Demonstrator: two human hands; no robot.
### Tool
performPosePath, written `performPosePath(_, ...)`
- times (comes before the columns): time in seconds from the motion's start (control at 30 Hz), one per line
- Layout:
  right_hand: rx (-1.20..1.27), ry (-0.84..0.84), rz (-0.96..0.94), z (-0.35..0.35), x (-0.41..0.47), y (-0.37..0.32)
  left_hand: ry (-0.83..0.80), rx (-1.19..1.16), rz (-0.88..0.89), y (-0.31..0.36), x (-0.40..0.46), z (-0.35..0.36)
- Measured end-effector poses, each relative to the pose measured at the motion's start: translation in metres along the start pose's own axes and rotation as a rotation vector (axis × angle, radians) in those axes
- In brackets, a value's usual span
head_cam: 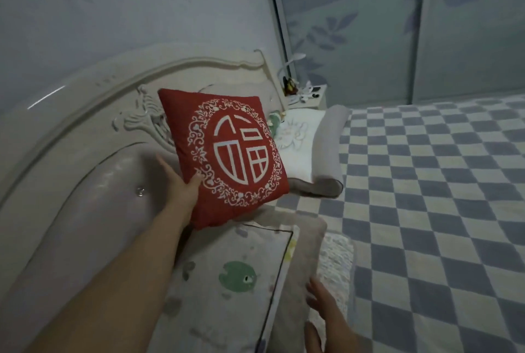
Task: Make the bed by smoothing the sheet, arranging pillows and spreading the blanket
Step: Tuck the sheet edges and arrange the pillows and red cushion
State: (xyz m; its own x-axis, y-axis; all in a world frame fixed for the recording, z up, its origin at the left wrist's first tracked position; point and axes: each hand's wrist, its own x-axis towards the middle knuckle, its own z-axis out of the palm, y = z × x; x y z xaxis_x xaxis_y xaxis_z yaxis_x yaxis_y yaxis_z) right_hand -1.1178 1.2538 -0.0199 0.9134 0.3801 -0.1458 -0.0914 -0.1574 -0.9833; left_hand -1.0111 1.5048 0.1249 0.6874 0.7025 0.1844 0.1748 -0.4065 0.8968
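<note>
My left hand [181, 179] grips the lower left edge of a red square cushion [227, 153] with a white emblem, thumb on its front, holding it up against the headboard [85, 125]. My right hand [321, 304] hovers with fingers spread over the near pillow [235, 281], a pale one printed with a green fish. A second white pillow [298, 148] with a grey border lies farther along the headboard. A blue and cream chequered blanket [426, 196] covers the mattress to the right.
A small white bedside table [309, 97] with a lamp and small items stands beyond the far pillow. Sliding wardrobe doors [397, 26] with a leaf pattern close off the far side. A knitted white cloth [335, 264] lies beside the near pillow.
</note>
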Motion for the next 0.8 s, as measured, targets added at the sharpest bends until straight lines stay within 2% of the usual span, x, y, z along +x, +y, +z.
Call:
performPosePath(0.1,-0.015,-0.117,0.104,0.004,0.010,0.016,-0.031,0.351,0.077,-0.033,0.002,0.009)
performPosePath(0.13,-0.012,-0.142,0.136,0.005,0.012,0.018,-0.056,0.402,0.088,-0.046,-0.004,0.014)
performPosePath(0.23,0.031,-0.046,0.159,-0.001,0.007,0.033,-0.137,0.490,0.122,-0.076,-0.034,0.025)
performPosePath(0.3,-0.010,-0.109,0.169,-0.002,-0.002,0.031,-0.179,0.548,0.150,-0.088,-0.058,0.033)
performPosePath(0.33,-0.027,-0.089,0.215,-0.001,-0.004,0.026,-0.210,0.566,0.180,-0.090,-0.069,0.037)
performPosePath(0.47,-0.433,-0.035,0.203,-0.020,-0.026,0.063,-0.384,0.550,0.412,-0.103,-0.132,0.069)
performPosePath(0.53,-0.661,0.076,0.177,-0.039,-0.031,0.094,-0.536,0.553,0.524,-0.117,-0.175,0.092)
performPosePath(0.63,-0.800,0.089,0.343,-0.078,-0.044,0.139,-0.775,0.586,0.618,-0.160,-0.238,0.133)
performPosePath(0.7,-0.935,0.114,0.442,-0.112,-0.060,0.176,-0.858,0.614,0.605,-0.185,-0.285,0.159)
performPosePath(0.8,-1.026,0.130,0.611,-0.165,-0.107,0.232,-0.972,0.780,0.494,-0.213,-0.364,0.189)
